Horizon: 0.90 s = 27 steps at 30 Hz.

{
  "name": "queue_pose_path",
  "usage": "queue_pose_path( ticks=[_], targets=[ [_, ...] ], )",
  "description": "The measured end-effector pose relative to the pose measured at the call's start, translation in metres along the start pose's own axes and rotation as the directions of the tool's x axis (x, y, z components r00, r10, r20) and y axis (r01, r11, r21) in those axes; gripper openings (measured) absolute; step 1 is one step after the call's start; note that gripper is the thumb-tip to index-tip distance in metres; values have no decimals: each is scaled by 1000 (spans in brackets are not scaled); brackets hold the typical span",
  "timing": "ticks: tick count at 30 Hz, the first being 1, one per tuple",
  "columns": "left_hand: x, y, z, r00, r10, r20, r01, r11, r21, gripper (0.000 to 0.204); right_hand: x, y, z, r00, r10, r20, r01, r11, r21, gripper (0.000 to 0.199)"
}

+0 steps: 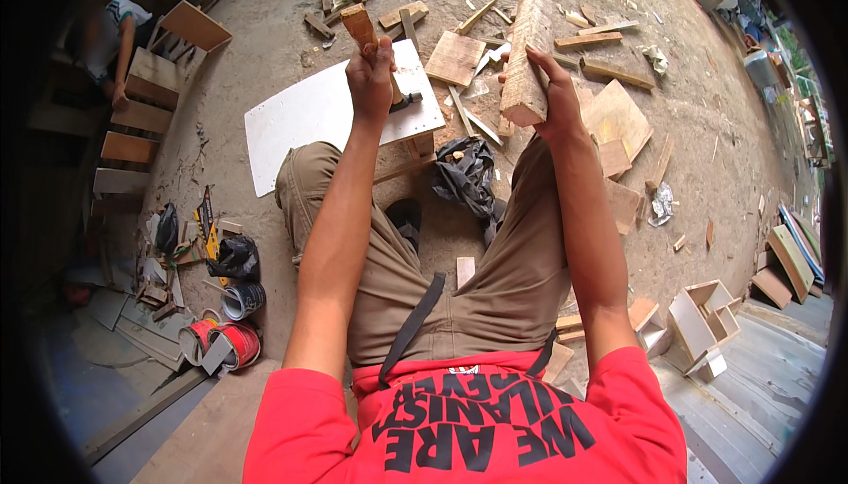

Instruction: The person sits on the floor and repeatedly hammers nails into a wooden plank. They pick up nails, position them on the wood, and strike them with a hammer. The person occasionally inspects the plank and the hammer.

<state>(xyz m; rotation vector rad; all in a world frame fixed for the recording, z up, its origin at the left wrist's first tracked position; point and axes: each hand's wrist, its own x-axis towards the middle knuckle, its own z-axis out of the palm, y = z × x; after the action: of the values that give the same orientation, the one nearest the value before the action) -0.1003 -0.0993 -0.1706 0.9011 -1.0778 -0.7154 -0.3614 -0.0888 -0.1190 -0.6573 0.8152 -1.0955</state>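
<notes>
My left hand [371, 82] is closed round the wooden handle of a hammer [359, 26]. The handle's butt points away from me, and the dark metal head shows below the fist, over a white board [296, 126]. In my right hand [559, 95] is a thick, rough-sawn wooden block [527, 60], held up with the fingers along its side and its end grain towards me. The white board lies in front of my left knee, with wooden parts visible under its near right edge. Hammer and block are apart.
Wood offcuts [618, 122] litter the ground ahead and right. A black plastic bag [465, 170] lies between my feet. At left are red cans [234, 345], a yellow-handled saw [210, 235] and another person's hand [119, 95] by stacked boards. A small compartmented wooden box [702, 321] stands right.
</notes>
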Motion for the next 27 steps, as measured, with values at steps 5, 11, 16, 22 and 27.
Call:
queue_pose_path(
  ticks=[5,11,16,22,27],
  targets=[
    [0,-1,1,999,-35,2,35,999,16,33,3,2,-9,999,15,47,-16,1000,21,46],
    [-3,-6,-3,976,-202,78,202,979,9,35,-5,6,6,1000,-8,-22,8,1000,11,53],
    [2,-6,-1,961,-271,64,268,962,42,33,-26,2,30,1000,2,-18,-5,982,-190,53],
    [0,-6,-6,953,-296,64,291,954,76,33,-50,24,36,999,-10,-32,1,965,-262,67],
    [6,0,-8,946,-318,64,321,946,-44,33,-27,68,38,988,-139,-72,110,943,-313,82]
  ],
)
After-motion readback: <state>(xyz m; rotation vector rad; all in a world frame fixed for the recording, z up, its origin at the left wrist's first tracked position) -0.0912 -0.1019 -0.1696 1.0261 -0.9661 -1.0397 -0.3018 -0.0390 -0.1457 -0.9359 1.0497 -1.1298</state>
